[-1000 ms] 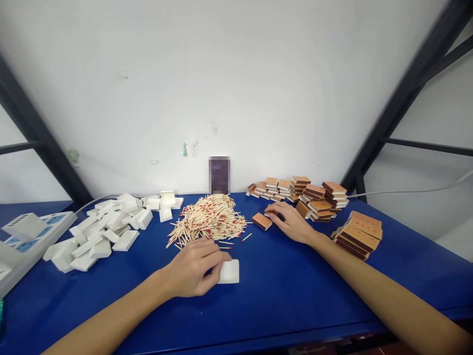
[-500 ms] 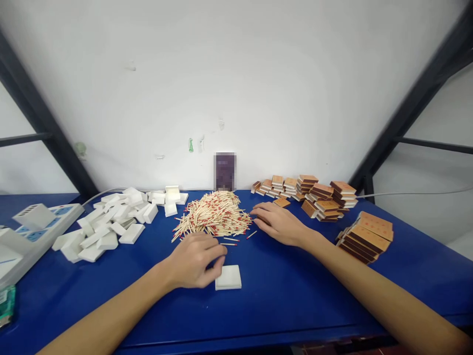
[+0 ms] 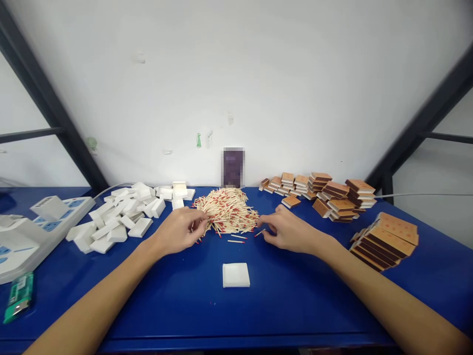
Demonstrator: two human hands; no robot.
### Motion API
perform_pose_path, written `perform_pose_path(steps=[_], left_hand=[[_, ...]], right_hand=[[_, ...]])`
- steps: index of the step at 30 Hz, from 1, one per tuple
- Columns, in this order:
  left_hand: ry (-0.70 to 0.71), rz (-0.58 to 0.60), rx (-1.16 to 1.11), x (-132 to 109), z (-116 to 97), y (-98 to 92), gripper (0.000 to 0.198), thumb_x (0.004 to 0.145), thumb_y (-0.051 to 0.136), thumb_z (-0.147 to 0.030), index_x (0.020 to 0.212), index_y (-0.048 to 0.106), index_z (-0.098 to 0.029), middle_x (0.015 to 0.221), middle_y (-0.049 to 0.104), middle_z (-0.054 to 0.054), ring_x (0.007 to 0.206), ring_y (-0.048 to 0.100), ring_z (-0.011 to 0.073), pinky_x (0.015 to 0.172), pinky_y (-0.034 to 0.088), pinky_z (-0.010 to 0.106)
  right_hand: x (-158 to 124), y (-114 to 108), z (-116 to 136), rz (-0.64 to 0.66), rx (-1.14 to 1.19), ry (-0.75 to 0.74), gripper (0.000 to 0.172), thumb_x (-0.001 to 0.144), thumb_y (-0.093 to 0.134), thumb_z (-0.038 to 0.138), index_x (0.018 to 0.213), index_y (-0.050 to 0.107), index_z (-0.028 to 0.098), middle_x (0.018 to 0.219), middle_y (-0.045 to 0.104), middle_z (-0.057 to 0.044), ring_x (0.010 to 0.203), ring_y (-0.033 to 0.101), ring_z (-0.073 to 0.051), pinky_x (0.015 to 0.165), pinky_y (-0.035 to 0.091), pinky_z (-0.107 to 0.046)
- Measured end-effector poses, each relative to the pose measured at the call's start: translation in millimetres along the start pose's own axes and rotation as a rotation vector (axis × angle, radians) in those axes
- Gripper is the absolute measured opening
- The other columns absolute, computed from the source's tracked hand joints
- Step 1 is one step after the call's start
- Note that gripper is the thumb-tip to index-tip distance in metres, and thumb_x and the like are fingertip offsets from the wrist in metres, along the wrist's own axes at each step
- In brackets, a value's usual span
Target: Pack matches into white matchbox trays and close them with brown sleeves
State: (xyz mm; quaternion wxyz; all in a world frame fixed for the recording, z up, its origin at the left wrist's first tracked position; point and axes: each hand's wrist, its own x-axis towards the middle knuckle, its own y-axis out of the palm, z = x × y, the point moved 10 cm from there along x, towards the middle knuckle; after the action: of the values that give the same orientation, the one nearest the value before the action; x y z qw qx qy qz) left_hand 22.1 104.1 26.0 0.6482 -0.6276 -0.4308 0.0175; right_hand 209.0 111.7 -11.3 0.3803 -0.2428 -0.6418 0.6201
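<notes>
A heap of red-tipped matches (image 3: 228, 213) lies at the middle of the blue table (image 3: 288, 296). My left hand (image 3: 181, 229) rests at the heap's left edge, fingers curled and pinching at the matches there. My right hand (image 3: 286, 229) is at the heap's right edge, fingertips pinched on a loose match (image 3: 259, 232). A single white inner tray (image 3: 235, 274) lies flat in front of the heap, between my forearms, touched by neither hand.
A pile of white inner trays (image 3: 121, 217) lies at the left. Stacks of brown matchbox sleeves (image 3: 332, 195) stand at the back right, more (image 3: 386, 234) at the far right. A white power strip (image 3: 40, 224) and a green lighter (image 3: 19, 296) sit at the left edge.
My left hand let go of the white tray and moved up to the left side of the match heap. My right hand slid left from the brown sleeves to the heap's right side.
</notes>
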Motion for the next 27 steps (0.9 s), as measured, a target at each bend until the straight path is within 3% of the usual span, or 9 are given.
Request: perform_pose_path(steps=[5,9,14,21,27], left_hand=[[0.138,0.223,0.0,-4.6,-36.8,38.3,0.024,0.094,0.043,-0.021,0.105,0.064,-0.019,0.084,0.064,0.003,0.074,0.06,0.0154,0.067,0.045,0.028],[0.167,0.284,0.082,-3.4,-50.0,55.1,0.03,0.095,0.046,-0.024,0.12,0.061,-0.02,0.094,0.058,0.007,0.088,0.056,0.0205,0.079,0.046,0.034],[0.117,0.289,0.076,2.2,-42.2,58.8,0.027,0.095,0.049,-0.03,0.115,0.065,-0.021,0.094,0.056,0.007,0.091,0.05,0.0222,0.08,0.043,0.036],[0.093,0.272,0.043,2.7,-43.6,59.3,0.017,0.095,0.051,-0.029,0.092,0.065,-0.019,0.089,0.056,0.005,0.089,0.049,0.0216,0.078,0.04,0.034],[0.085,0.289,-0.01,1.5,-47.1,60.5,0.017,0.094,0.053,-0.029,0.086,0.062,-0.018,0.085,0.057,0.004,0.085,0.052,0.0197,0.076,0.04,0.032]], right_hand=[[-4.4,10.1,4.3,0.076,0.099,0.008,0.014,0.086,0.051,0.018,0.079,0.063,0.021,0.065,0.059,0.001,0.066,0.052,-0.015,0.063,0.034,-0.026],[-4.7,13.6,23.9,0.089,0.228,-0.043,0.011,0.083,0.054,0.015,0.074,0.056,0.02,0.071,0.06,0.001,0.063,0.05,-0.013,0.06,0.033,-0.025],[-6.0,14.3,44.4,0.075,0.293,-0.111,0.008,0.081,0.055,0.014,0.076,0.055,0.019,0.077,0.061,0.0,0.068,0.051,-0.014,0.061,0.034,-0.025],[-5.4,17.0,41.3,0.039,0.257,-0.098,0.01,0.086,0.055,0.018,0.075,0.054,0.019,0.075,0.06,0.0,0.065,0.049,-0.013,0.06,0.031,-0.025],[-2.5,19.6,43.6,0.01,0.26,-0.095,0.012,0.088,0.053,0.02,0.076,0.055,0.019,0.071,0.058,0.001,0.063,0.047,-0.012,0.059,0.029,-0.025]])
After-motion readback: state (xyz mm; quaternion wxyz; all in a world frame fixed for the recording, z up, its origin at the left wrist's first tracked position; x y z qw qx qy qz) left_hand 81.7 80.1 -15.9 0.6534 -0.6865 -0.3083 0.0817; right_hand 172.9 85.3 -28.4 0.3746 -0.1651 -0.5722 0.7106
